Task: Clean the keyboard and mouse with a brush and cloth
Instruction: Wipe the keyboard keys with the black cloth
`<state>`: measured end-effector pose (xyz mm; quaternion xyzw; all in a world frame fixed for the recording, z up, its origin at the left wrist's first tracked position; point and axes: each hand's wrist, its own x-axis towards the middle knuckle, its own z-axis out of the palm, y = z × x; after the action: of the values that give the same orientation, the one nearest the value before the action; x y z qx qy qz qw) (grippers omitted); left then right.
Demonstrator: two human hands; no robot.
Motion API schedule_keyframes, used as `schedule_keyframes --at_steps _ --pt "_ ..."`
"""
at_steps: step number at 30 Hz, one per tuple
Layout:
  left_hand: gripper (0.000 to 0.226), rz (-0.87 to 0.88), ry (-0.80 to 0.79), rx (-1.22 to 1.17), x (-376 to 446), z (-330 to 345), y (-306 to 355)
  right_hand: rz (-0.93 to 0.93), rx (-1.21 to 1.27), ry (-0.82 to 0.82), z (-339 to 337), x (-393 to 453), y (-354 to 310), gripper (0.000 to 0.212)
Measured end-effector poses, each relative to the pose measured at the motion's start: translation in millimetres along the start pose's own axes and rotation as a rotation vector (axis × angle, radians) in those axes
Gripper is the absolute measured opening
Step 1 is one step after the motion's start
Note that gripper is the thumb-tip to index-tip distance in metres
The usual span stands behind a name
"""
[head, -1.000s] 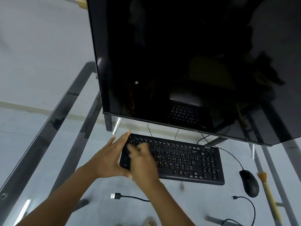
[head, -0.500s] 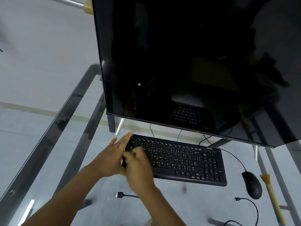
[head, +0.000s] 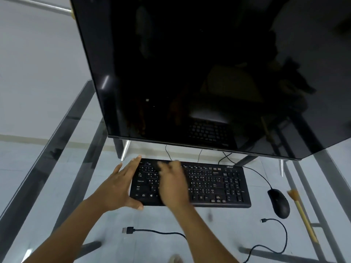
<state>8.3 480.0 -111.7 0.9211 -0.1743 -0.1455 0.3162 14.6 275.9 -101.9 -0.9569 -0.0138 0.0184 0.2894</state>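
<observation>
On the glass desk [head: 218, 234], under the dark monitor [head: 199, 73], the black keyboard [head: 218, 185] has both hands on its left part. The left hand [head: 118, 186], fingers spread flat, braces its left end; the right hand [head: 173, 185] is blurred over the keys, and whether it holds a cloth I cannot tell. The mouse [head: 278, 203] and brush [head: 302, 213] lie untouched well to the right, so most work seems left. Open desk lies in front, apart from a loose USB cable [head: 155, 232].
</observation>
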Motion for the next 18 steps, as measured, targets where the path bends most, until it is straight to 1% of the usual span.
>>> schedule_keyframes --at_steps 1,2,3,4,5,6,8,9,11,13,14,15,16,17,18 --pt "0.146 -0.001 0.01 0.001 -1 -1 1 -0.075 -0.02 -0.064 5 0 -16 0.033" --pt "0.146 -0.001 0.017 0.008 -1 -2 3 -0.144 -0.055 -0.093 4 -1 -26 0.037" --pt "0.146 -0.009 0.018 0.017 -1 -4 5 -0.191 -0.075 -0.062 -1 2 -23 0.041" --pt "0.146 -0.026 0.011 0.032 -1 -6 7 -0.17 -0.111 -0.024 -11 5 -9 0.044" --pt "0.146 -0.046 -0.005 0.052 0 -8 10 -0.101 -0.132 0.025 -23 4 11 0.047" --pt "0.145 -0.065 -0.017 0.078 0 -9 13 -0.001 -0.162 0.035 -38 2 29 0.05" --pt "0.14 -0.081 -0.004 0.121 3 -8 24 0.179 -0.134 0.063 -67 -6 65 0.049" --pt "0.135 -0.063 0.009 0.144 6 -6 33 0.245 -0.116 0.077 -76 -10 80 0.048" --pt "0.116 0.031 0.046 0.186 18 10 59 0.268 -0.119 0.077 -85 -24 85 0.044" --pt "0.094 0.119 0.083 0.217 33 35 85 0.207 -0.065 0.043 -76 -39 70 0.028" --pt "0.084 0.155 0.086 0.235 44 51 98 0.149 -0.085 0.016 -74 -48 61 0.018" --pt "0.077 0.168 0.086 0.246 51 65 106 0.109 -0.102 0.005 -72 -52 54 0.015" --pt "0.073 0.178 0.078 0.258 57 78 113 0.068 -0.123 0.015 -74 -54 57 0.02" --pt "0.07 0.182 0.069 0.286 60 88 117 0.102 -0.135 0.01 -83 -52 59 0.017" --pt "0.066 0.182 0.072 0.324 60 95 117 0.189 -0.134 0.019 -93 -46 71 0.011"
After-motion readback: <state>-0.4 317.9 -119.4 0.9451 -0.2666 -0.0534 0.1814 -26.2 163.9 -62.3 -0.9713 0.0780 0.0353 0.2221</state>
